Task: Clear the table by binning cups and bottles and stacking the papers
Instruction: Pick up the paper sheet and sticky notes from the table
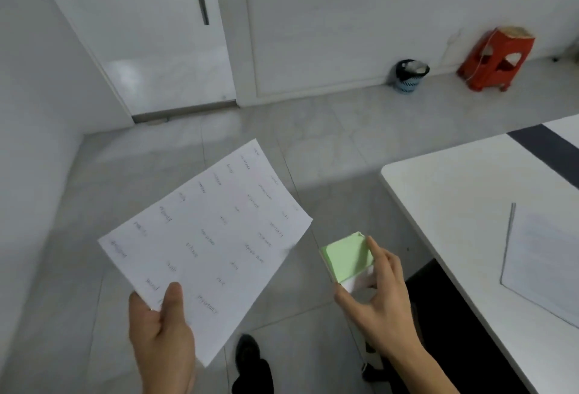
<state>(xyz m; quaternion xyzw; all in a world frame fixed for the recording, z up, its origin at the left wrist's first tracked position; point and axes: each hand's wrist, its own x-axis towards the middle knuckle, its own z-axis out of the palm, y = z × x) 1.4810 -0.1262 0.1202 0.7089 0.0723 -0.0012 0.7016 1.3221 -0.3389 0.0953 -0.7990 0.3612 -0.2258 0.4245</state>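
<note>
- Paper sheet (203, 237) pinched at its near corner by left grip (161, 328), over the floor (94, 193).
- Right grip (380, 296) wraps a green-white box (346, 257), maybe a carton.
- Another sheet (542, 265) lies on worktop (454, 193).

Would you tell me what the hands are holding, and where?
The left hand pinches the printed sheet at its near corner; the right hand grips the green box round its lower white end.
</note>
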